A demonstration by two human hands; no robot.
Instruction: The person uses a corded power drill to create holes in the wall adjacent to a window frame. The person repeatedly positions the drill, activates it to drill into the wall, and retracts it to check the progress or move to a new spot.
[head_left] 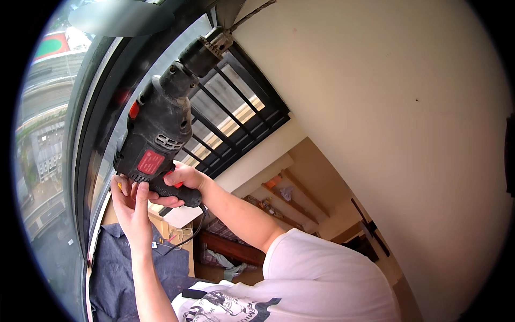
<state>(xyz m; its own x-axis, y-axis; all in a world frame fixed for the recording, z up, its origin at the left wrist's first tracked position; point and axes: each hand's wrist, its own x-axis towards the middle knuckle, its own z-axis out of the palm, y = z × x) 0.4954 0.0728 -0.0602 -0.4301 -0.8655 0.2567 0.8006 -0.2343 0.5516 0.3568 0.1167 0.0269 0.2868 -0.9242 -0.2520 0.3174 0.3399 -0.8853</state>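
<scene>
Cream wall; barred window; daylight outside.

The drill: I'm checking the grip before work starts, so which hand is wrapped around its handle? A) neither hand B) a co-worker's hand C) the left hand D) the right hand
D: the right hand wraps the handle of the black drill, while the left hand only steadies its rear end.

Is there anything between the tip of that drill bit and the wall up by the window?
Nothing visible. The black electric drill with red label, held by the right hand and steadied by the left hand, points its thin metal drill bit toward the cream wall; the tip runs out of view at the top edge.
</scene>
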